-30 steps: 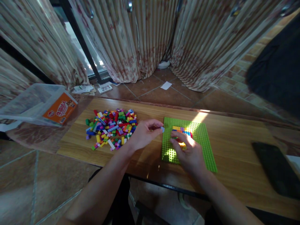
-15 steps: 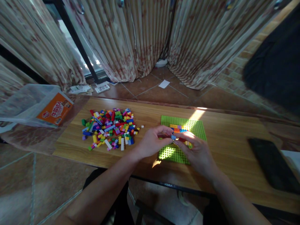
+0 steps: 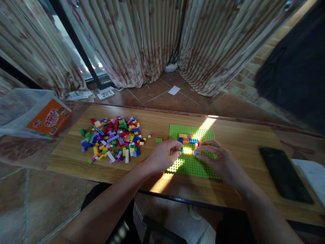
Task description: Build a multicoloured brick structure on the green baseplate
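We see one table (image 3: pixel 241 140) across the lower frame, its near edge at bottom centre. One bin (image 3: pixel 49 117) stands left, one brick pile (image 3: pixel 114 135) left of centre, one green plate (image 3: pixel 198 170) right of centre; wood separates it from one slab (image 3: pixel 285 174). Over the plate, our left hand (image 3: pixel 164 155) pinches one green brick (image 3: pixel 182 150), our right hand (image 3: pixel 220 161) one blue brick (image 3: pixel 195 153).
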Tool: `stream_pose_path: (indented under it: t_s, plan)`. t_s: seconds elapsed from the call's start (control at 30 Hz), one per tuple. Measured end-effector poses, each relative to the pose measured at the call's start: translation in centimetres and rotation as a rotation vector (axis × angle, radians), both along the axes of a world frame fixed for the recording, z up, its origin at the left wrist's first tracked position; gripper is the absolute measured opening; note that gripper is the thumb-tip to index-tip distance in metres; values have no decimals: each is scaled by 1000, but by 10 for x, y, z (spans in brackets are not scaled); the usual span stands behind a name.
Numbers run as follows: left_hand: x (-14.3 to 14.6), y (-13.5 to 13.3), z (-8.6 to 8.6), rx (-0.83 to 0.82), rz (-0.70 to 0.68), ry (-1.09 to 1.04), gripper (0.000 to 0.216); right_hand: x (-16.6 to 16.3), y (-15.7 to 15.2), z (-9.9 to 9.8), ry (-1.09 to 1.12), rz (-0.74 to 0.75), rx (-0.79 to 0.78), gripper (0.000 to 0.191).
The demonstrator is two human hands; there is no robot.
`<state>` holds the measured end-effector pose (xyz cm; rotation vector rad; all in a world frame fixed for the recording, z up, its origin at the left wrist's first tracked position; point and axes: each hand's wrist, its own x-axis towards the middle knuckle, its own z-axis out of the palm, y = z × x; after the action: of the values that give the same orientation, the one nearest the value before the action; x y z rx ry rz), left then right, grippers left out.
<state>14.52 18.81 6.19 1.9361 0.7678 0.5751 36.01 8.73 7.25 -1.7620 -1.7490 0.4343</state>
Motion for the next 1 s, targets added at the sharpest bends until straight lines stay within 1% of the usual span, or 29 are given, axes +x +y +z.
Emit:
stream_pose_path:
  t_s: [0.1,0.23,0.43,0.6,0.7,0.8,0.93,1.0]
  plan:
    - [0,1,-1,19,-24,18,14,-3,1,-5,-64,-4,5,16]
    - [-1,3,0,37,-56,32,13,-4,3,-8,-92,-20,26,15]
    - [-2,2,6,78,-94,47,13,-6,4,-9,-94,-42,24,16]
    - [-2,-1,4,131,-95,60,19,-7,3,-9,-118,-42,20,15]
    - [0,-4,0,224,-153,66,24,-8,4,-9,-137,-31,40,16]
    - [4,-10,-4,366,-217,120,29,-9,4,-8,-148,-17,48,15]
    - [10,-19,-9,551,-222,243,44,-9,4,-10,-165,-15,54,16]
    - [13,-23,-10,609,-213,305,47,-9,4,-11,-181,-7,54,16]
